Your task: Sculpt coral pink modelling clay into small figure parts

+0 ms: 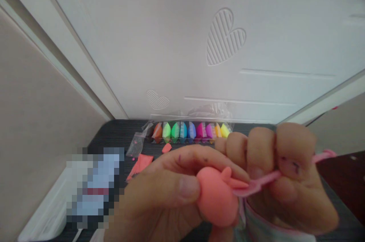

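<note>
Between the thumb and fingers of my left hand (pixel 171 185) is a rounded coral-coloured clay figure (pixel 218 196). Two small pointed pieces stick out of its upper right side. My right hand (pixel 288 170) is closed around a thin pink modelling tool (pixel 268 179). The tool's flat end touches or lies right beside the pointed pieces; exact contact is hard to make out. Its other end pokes out past the right side of my fist.
Several coloured clay packets (pixel 182 132) lie in a row at the table's back. A small coral clay piece (pixel 167 148) and a coral wrapper (pixel 142 164) sit in front. At left are a blurred phone (pixel 98 185) and a white tray (pixel 47 215). A white panel (pixel 171 44) rises behind.
</note>
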`<state>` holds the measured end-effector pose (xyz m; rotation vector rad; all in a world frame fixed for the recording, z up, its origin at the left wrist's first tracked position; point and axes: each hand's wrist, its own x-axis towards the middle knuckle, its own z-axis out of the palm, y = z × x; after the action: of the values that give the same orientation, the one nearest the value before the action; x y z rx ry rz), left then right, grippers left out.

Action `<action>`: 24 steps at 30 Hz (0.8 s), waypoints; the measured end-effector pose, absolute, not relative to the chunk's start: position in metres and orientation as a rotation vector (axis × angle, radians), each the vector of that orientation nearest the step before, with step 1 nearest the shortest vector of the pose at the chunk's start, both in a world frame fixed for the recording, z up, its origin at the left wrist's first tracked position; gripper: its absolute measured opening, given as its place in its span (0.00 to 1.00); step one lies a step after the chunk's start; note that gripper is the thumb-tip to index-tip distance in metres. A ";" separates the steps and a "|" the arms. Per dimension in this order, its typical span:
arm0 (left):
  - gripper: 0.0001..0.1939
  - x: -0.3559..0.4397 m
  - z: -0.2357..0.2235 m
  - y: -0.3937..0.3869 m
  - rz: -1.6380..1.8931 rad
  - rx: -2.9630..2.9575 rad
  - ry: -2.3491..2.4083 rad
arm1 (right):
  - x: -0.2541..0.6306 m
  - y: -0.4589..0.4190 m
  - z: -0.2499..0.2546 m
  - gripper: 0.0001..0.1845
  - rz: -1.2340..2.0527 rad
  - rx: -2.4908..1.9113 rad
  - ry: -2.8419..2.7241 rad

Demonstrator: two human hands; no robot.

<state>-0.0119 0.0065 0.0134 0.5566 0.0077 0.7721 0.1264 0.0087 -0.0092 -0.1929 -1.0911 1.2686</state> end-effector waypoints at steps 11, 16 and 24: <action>0.11 -0.017 0.011 0.006 1.044 0.932 0.398 | 0.130 0.007 0.001 0.06 1.286 -0.190 -1.141; 0.17 -0.017 0.003 0.002 1.556 1.527 0.781 | 0.132 0.009 0.005 0.03 1.271 -0.240 -1.095; 0.29 -0.014 0.000 -0.002 1.844 2.030 1.078 | 0.132 -0.001 0.012 0.02 1.058 -0.541 -1.153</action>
<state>-0.0136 -0.0021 0.0003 2.0299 1.0779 1.8440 0.1321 -0.0015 0.0118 -0.5407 -1.1526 1.0580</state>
